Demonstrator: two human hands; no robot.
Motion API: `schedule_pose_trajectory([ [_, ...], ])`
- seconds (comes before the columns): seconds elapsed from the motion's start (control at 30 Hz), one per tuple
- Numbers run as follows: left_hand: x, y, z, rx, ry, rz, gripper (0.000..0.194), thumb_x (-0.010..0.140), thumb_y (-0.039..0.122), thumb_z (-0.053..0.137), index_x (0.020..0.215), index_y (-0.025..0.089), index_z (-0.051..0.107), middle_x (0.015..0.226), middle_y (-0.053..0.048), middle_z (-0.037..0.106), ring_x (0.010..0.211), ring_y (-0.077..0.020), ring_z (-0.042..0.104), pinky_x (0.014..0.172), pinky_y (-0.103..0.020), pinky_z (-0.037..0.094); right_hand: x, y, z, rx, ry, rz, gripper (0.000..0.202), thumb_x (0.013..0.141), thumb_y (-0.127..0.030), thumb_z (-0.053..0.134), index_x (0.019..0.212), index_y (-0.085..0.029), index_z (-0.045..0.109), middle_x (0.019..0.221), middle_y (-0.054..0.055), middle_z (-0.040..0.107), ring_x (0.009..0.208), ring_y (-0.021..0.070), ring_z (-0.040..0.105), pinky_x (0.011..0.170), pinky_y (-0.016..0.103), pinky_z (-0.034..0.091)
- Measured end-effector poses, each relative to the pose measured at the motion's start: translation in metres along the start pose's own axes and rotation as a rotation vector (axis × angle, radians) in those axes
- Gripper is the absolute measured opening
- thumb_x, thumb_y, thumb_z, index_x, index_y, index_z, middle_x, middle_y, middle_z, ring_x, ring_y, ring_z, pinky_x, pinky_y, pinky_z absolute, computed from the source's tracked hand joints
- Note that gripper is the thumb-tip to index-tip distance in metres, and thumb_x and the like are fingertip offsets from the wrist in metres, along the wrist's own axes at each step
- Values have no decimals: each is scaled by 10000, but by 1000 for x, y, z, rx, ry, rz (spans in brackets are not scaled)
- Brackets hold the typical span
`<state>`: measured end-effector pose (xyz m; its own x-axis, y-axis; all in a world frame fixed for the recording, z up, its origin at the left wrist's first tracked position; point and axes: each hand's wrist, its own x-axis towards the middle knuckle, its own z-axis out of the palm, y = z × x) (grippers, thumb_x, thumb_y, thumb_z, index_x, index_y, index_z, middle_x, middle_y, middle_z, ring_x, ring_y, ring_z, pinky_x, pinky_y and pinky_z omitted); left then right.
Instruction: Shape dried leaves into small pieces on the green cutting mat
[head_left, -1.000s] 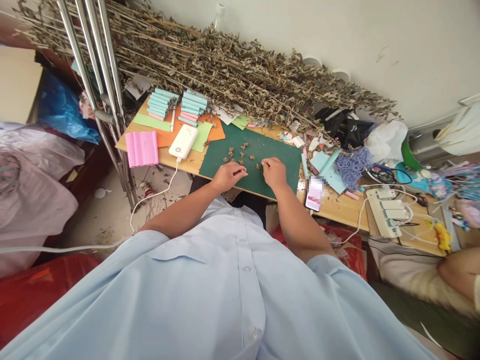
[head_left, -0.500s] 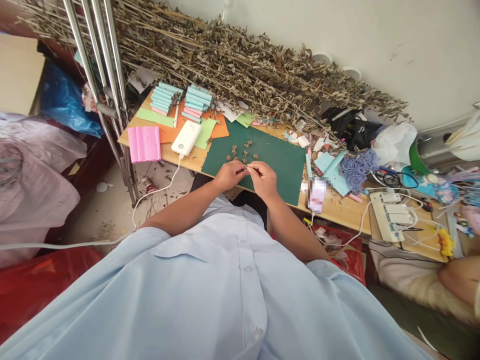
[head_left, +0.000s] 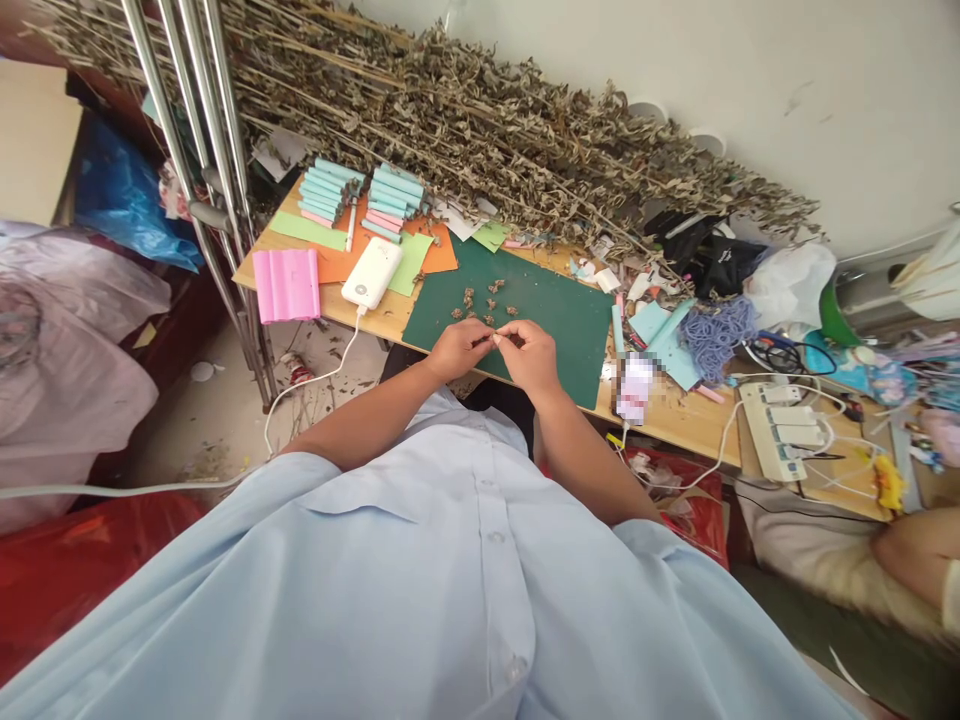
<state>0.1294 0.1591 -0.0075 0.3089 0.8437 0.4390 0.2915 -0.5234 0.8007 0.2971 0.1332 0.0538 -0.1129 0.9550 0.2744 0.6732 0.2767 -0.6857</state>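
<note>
My left hand (head_left: 459, 349) and my right hand (head_left: 529, 356) meet fingertip to fingertip over the near edge of a dark green mat (head_left: 559, 335). Both are closed in a pinch. Whatever sits between the fingertips is too small and too covered to name. Just beyond them, several small brown clumps of dried leaf (head_left: 469, 297) lie scattered on the mat.
Dried leafy stalks (head_left: 480, 130) are heaped along the wall. Left are blue and pink paper rolls (head_left: 394, 195), a white power bank (head_left: 373, 272) and pink folded paper (head_left: 286, 286). A phone (head_left: 634, 388), purple yarn (head_left: 716, 335) and a power strip (head_left: 774, 430) lie right, near another person's arm (head_left: 919, 555).
Both hands stay pinched together in nearly the same place, with only slight finger movement. The camera view has shifted a little.
</note>
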Motion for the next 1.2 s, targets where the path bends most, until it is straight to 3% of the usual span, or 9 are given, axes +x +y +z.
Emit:
schedule_pose_trajectory([
  [0.13, 0, 0, 0, 0, 0, -10, 318, 1012, 424, 579, 920, 180, 761, 812, -60, 678, 796, -170, 625, 757, -292, 494, 5, -4, -3, 3, -32, 49, 113, 908, -303, 607, 869, -243, 695, 891, 29, 734, 777, 195, 657, 807, 355, 580],
  [0.33, 0, -1, 0, -13, -4, 3, 307, 1007, 433, 594, 943, 188, 767, 806, -51, 676, 791, -166, 625, 757, -288, 491, 4, -8, -19, -122, -156, -175, 204, 979, -231, 519, 921, -254, 713, 1048, 66, 738, 1039, 235, 670, 961, 385, 541],
  [0.5, -1, 0, -1, -27, 1, -3, 262, 999, 376, 600, 941, 184, 770, 859, -73, 716, 836, -180, 648, 793, -302, 502, 1, -11, -26, -304, -213, -254, 250, 1032, -294, 491, 1006, -253, 737, 1126, 87, 729, 1077, 266, 640, 948, 402, 515],
  [0.73, -1, 0, -2, -29, -1, 4, 272, 997, 377, 591, 950, 175, 767, 836, -66, 697, 820, -179, 643, 771, -297, 493, 10, -21, -24, -366, -266, -216, 147, 977, -285, 590, 947, -250, 730, 1069, 82, 728, 1015, 271, 637, 836, 382, 534],
  [0.9, 0, 0, -1, -24, 19, 20, 319, 1006, 432, 592, 953, 169, 765, 824, -69, 689, 802, -174, 638, 762, -295, 489, 14, -23, -29, -287, -251, -179, 135, 953, -270, 614, 911, -257, 741, 1064, 61, 741, 998, 256, 671, 828, 372, 550],
  [1.0, 0, -1, 0, -25, 28, 4, 333, 995, 469, 614, 956, 173, 761, 829, -68, 694, 793, -171, 637, 763, -296, 495, 14, -19, -32, -214, -166, -120, 158, 933, -272, 631, 1023, -254, 759, 1098, 62, 746, 932, 242, 691, 833, 379, 566],
  [1.1, -1, -3, 0, -36, 41, 18, 325, 996, 458, 615, 956, 168, 757, 844, -74, 699, 804, -174, 643, 771, -301, 499, 13, -14, -29, -175, -191, -109, 323, 917, -300, 662, 1232, -267, 727, 1151, 61, 744, 893, 230, 699, 858, 392, 579],
  [1.2, -1, -4, 1, -14, 28, 14, 325, 1007, 428, 593, 885, 170, 748, 807, -67, 680, 790, -174, 631, 760, -300, 495, 12, -9, -22, -153, -225, -141, 251, 943, -307, 641, 1161, -276, 760, 1113, 49, 757, 958, 234, 705, 893, 384, 572],
])
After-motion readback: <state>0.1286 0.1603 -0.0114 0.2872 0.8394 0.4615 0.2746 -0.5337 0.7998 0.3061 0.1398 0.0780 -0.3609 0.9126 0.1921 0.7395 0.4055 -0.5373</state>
